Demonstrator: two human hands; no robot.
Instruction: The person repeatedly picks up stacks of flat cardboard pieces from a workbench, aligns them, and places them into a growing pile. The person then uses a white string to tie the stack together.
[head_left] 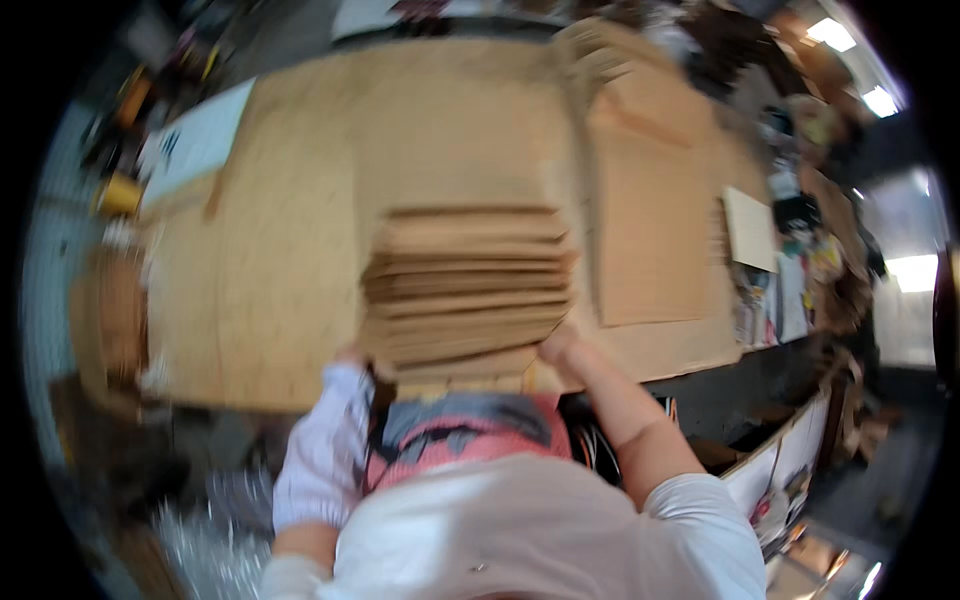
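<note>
A thick stack of folded brown paper (pixel 470 285) sits in front of me at the near side of the table, its layered edges facing me. My right hand (pixel 560 346) is closed on the stack's near right corner. At the near left corner is my left hand (pixel 354 356), below a pale sleeve; it grips the stack too, though its fingers are mostly hidden and smeared by motion. Right of the stack, large flat brown paper pieces (pixel 652 220) lie in a long pile.
The wide tan table (pixel 280 250) ends just in front of my body. A white sheet (pixel 198 140) lies at its far left. A brown bundle (pixel 118 320) stands off its left edge. On the right are a cream card (pixel 750 229) and assorted clutter.
</note>
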